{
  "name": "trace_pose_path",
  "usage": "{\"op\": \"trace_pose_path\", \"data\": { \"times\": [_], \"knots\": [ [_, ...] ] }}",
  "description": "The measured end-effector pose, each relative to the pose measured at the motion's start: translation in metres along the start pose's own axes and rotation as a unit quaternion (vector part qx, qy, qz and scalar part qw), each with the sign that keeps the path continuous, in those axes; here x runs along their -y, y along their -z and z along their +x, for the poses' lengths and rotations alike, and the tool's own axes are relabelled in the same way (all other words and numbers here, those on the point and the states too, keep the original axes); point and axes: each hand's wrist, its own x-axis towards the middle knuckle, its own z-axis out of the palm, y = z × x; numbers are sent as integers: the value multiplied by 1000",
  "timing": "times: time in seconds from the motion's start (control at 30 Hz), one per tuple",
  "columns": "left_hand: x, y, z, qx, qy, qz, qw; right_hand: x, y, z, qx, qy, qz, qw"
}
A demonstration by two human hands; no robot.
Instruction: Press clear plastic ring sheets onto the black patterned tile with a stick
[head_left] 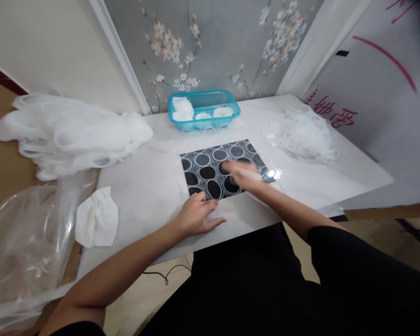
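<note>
A dark sheet (219,154) with a pattern of pale rings around black and grey circles lies on the white tabletop. My left hand (198,214) rests at its near left edge, fingers spread and fingertips touching the sheet's border. Over the right half of the sheet is my right hand (243,173), smeared by motion. A pale streak shows along that hand; whether it is something held cannot be made out. The hand covers several of the circles. Clear, shiny film (273,172) shows at the sheet's right edge.
Behind the sheet stands a blue plastic basket (205,124) with white round pieces inside. White ring-shaped netting (84,135) is heaped at the left, and thin translucent rings (306,135) pile up at the right. A crumpled white tissue (97,217) lies near a clear plastic bag (21,252).
</note>
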Motion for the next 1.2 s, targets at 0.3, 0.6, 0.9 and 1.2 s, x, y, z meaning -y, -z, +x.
{"op": "trace_pose_path", "data": {
  "times": [0.3, 0.6, 0.9, 1.2],
  "knots": [
    [2, -1, -6, -10, -38, 22, 999, 24, -2, 0, 85, -68, 106, 988],
    [0, 2, -6, 18, -29, 41, 999, 7, -16, -43, 238, 32, 53, 969],
    [-2, 6, -4, 41, 8, 14, 999, -9, -19, -32, 165, 172, -72, 969],
    [-1, 9, -5, 22, -44, 21, 999, -8, 18, 74, -283, 48, 13, 958]
  ]
}}
